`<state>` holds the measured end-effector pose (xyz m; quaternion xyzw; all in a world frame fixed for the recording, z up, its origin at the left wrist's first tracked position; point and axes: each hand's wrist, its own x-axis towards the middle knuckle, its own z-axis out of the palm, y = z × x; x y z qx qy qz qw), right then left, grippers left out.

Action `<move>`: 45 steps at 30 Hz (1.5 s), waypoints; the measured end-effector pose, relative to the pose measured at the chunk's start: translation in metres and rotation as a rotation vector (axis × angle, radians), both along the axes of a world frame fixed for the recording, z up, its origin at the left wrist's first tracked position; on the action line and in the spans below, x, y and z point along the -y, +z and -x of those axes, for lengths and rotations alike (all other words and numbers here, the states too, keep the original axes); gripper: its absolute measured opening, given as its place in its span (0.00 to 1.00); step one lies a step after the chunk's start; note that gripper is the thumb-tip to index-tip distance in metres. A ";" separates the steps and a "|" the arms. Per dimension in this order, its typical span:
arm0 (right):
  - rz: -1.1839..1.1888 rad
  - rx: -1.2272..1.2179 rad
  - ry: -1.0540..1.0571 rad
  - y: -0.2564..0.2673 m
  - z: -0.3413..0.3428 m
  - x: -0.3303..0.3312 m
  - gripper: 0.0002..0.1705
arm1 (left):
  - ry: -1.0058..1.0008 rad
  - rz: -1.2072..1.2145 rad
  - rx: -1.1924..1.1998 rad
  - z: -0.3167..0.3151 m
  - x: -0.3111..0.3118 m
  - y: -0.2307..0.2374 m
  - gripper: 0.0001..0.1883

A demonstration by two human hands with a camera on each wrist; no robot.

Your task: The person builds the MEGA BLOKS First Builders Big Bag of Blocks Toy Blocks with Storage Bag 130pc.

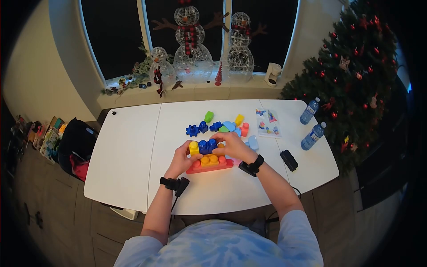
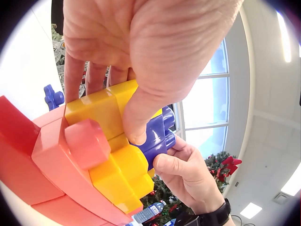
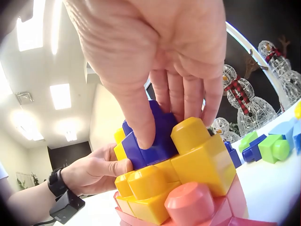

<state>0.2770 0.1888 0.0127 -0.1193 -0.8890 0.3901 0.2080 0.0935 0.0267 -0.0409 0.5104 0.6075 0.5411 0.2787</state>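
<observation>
On a white desk [image 1: 120, 155], the right hand's [image 1: 235, 147] fingers pinch blue blocks [image 3: 162, 141] atop a stack [image 1: 210, 168]; the left hand's [image 1: 179, 161] pinch its yellow-and-blue end, palms partly hiding it. Two bottles [image 1: 313, 137], contents unclear, are at two o'clock, loose blocks [image 1: 229, 126] at one.

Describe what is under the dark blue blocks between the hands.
Yellow blocks show beneath the dark blue blocks, with pink blocks lower down. The undersides and any studs there are covered.

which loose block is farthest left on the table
The dark blue, gear-shaped block; every other loose block, including the dark blue one beside it, lies farther right.
</observation>
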 end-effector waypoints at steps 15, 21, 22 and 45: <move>-0.076 0.116 -0.031 0.007 -0.003 0.001 0.28 | 0.003 0.032 0.003 -0.001 0.002 0.003 0.24; 0.087 -0.056 -0.263 0.019 -0.008 -0.065 0.28 | -0.028 0.106 0.034 0.014 0.020 -0.006 0.41; 0.085 -0.057 -0.264 0.014 -0.010 -0.078 0.28 | -0.054 0.160 -0.004 0.016 0.025 -0.008 0.45; -0.638 0.570 -0.502 -0.098 0.044 -0.200 0.09 | -0.009 0.227 -0.240 0.008 0.029 -0.031 0.38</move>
